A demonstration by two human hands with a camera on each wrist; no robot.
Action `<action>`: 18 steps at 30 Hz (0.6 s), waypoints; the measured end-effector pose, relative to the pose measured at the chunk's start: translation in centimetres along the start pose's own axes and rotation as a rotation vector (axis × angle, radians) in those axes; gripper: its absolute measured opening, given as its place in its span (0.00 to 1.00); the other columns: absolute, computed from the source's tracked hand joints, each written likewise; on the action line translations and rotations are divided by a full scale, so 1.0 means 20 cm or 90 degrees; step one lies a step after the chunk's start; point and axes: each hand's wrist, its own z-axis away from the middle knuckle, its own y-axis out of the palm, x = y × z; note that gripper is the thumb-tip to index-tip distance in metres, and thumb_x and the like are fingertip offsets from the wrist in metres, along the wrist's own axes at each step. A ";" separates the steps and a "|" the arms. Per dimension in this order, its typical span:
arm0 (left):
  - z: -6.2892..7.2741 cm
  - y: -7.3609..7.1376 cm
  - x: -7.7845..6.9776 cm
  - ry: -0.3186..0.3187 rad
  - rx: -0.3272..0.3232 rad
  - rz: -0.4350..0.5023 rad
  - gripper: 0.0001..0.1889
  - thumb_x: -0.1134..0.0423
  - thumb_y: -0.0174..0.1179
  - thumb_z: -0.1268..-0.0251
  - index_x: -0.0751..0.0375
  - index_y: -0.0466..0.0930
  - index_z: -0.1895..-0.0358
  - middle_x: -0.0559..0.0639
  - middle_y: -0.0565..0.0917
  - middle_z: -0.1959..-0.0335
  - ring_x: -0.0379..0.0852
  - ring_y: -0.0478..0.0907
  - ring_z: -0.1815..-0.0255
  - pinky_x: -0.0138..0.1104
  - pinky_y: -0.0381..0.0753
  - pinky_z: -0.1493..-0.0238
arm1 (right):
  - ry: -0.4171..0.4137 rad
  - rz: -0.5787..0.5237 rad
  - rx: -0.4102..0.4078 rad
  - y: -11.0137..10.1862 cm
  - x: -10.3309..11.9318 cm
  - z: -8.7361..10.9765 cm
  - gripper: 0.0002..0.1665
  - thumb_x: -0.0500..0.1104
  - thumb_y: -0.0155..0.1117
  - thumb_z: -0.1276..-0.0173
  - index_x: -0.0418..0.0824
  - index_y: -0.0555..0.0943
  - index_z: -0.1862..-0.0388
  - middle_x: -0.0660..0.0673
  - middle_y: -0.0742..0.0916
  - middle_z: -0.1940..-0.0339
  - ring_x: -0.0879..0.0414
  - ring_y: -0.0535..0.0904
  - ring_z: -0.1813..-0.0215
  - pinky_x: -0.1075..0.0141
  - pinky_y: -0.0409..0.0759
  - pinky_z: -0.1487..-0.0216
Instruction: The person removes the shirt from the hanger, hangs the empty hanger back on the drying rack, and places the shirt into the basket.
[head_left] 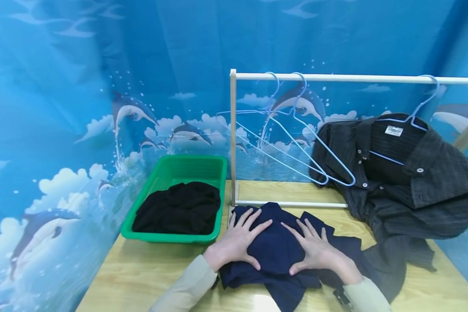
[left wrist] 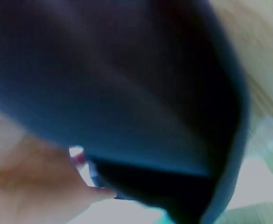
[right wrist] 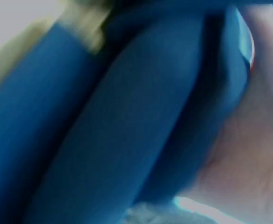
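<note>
A crumpled navy garment (head_left: 276,242) lies on the wooden table, below the rack. My left hand (head_left: 238,241) rests on its left part with the fingers spread. On the right part, my right hand (head_left: 316,249) also rests with spread fingers, its thumb towards the left hand. Dark cloth (left wrist: 127,93) fills most of the blurred left wrist view, with part of the left hand at the lower left. In the right wrist view, blurred blue cloth folds (right wrist: 122,116) lie beside the right hand (right wrist: 248,158). What kind of garment it is, I cannot tell.
A green basket (head_left: 167,237) with black cloth (head_left: 179,208) in it stands at the left. Behind the garment is a rack (head_left: 335,78) with two bare blue hangers (head_left: 292,115). A dark striped shirt (head_left: 437,186) hangs on another hanger at the right, its lower part on the table.
</note>
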 end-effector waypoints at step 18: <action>-0.16 0.12 0.01 -0.050 0.003 -0.032 0.64 0.27 0.75 0.62 0.41 0.52 0.19 0.51 0.77 0.35 0.50 0.73 0.33 0.65 0.60 0.29 | 0.023 0.135 -0.075 0.04 0.02 -0.08 0.79 0.68 0.86 0.66 0.46 0.56 0.18 0.28 0.80 0.43 0.29 0.78 0.42 0.21 0.59 0.40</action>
